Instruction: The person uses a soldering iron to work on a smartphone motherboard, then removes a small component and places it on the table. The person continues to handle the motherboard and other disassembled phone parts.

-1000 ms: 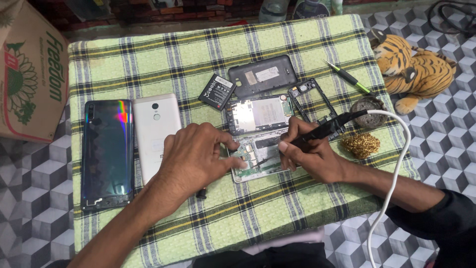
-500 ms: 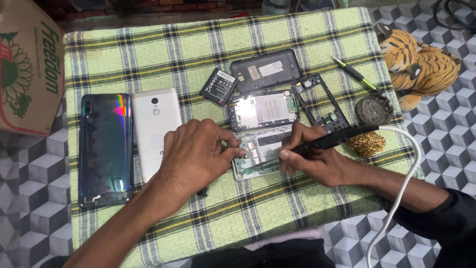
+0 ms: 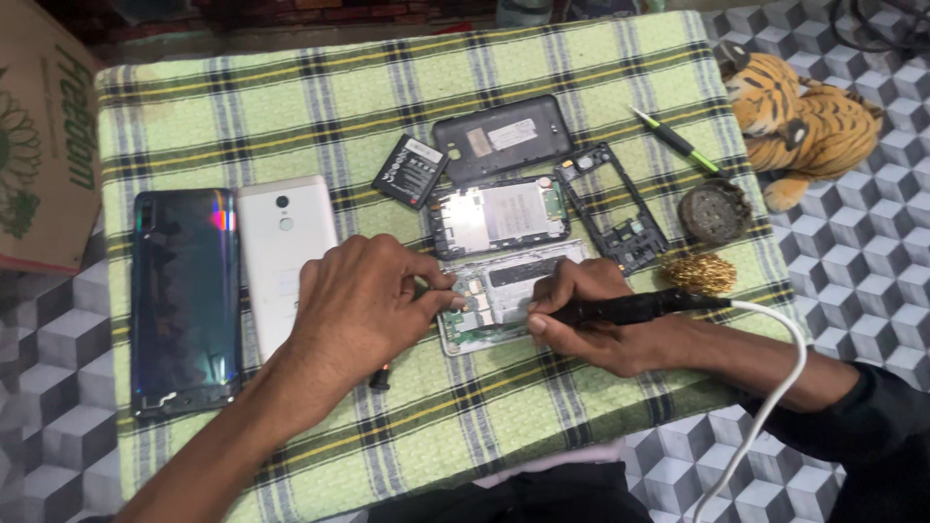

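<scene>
An opened silver phone [image 3: 504, 291] with its circuit board showing lies on a green checked cloth [image 3: 291, 116]. My left hand [image 3: 363, 305] rests on the phone's left end, fingertips pinched on the board. My right hand [image 3: 591, 320] grips a black soldering iron [image 3: 630, 308], its tip down at the board and its white cable [image 3: 765, 407] trailing to the lower right.
Above lie a second opened phone [image 3: 499, 215], a black back cover [image 3: 504, 136], a battery [image 3: 410, 170] and a black frame [image 3: 615, 208]. Two phones [image 3: 184, 300] [image 3: 281, 242] lie left. Brass wool [image 3: 697, 274], a round tin [image 3: 715, 209], a green tool [image 3: 678, 142], a toy tiger [image 3: 804, 126], a cardboard box [image 3: 39, 145].
My right hand has lowered the soldering iron from a raised slant to nearly flat, tip on the board. The view has shifted slightly. My left hand stays on the phone.
</scene>
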Demonstrator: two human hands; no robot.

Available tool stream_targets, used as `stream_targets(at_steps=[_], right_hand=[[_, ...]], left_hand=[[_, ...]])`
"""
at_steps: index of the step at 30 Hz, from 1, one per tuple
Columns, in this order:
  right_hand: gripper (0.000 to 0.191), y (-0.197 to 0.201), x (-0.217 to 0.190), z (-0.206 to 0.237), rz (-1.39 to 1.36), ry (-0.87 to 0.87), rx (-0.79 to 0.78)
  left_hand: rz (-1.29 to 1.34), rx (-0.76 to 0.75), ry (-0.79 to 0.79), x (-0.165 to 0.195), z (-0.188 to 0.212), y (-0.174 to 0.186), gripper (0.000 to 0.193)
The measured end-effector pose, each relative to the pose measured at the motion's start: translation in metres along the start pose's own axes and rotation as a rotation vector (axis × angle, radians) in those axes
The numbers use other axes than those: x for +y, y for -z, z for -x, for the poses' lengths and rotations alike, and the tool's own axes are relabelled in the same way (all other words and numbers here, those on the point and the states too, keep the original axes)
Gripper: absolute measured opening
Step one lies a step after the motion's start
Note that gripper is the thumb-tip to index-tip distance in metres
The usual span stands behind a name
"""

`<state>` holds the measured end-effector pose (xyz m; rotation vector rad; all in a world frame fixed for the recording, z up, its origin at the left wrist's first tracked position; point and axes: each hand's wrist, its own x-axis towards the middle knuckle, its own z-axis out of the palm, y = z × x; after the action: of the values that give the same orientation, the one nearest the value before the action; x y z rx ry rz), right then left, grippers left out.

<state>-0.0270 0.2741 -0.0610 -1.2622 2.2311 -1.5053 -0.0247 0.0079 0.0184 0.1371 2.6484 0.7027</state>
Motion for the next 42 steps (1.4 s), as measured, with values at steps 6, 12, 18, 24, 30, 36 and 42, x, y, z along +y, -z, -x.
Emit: stream_targets(at_steps=[6, 12, 18, 24, 30, 36, 42], right_hand=[[0.016, 0.015, -0.019, 0.039, 0.020, 0.080, 0.246], [0.013, 0.027, -0.023, 0.117, 0.068, -0.008, 1.038], [0.019, 0.033, -0.016, 0.156, 0.164, -0.147, 1.187], [0.021, 0.044, -0.019, 0.155, 0.201, -0.117, 1.133], [0.018, 0.052, -0.038, 0.135, 0.440, -0.350, 0.968], [0.015, 0.076, -0.044, 0.113, 0.394, -0.512, 0.822], [0.019, 0.076, -0.076, 0.123, 0.271, -0.439, 0.993]], left_hand=[[-0.032, -0.041, 0.112, 0.005, -0.005, -0.001, 0.026], [-0.024, -0.124, 0.181, 0.002, -0.014, -0.003, 0.026], [-0.059, -0.111, 0.198, 0.005, -0.014, -0.011, 0.024], [-0.089, -0.101, 0.210, 0.013, -0.014, -0.009, 0.017], [-0.113, -0.071, 0.205, 0.018, -0.009, -0.010, 0.018], [-0.113, 0.010, 0.141, 0.019, -0.005, -0.012, 0.024], [-0.118, -0.048, 0.159, 0.015, -0.009, -0.012, 0.025]])
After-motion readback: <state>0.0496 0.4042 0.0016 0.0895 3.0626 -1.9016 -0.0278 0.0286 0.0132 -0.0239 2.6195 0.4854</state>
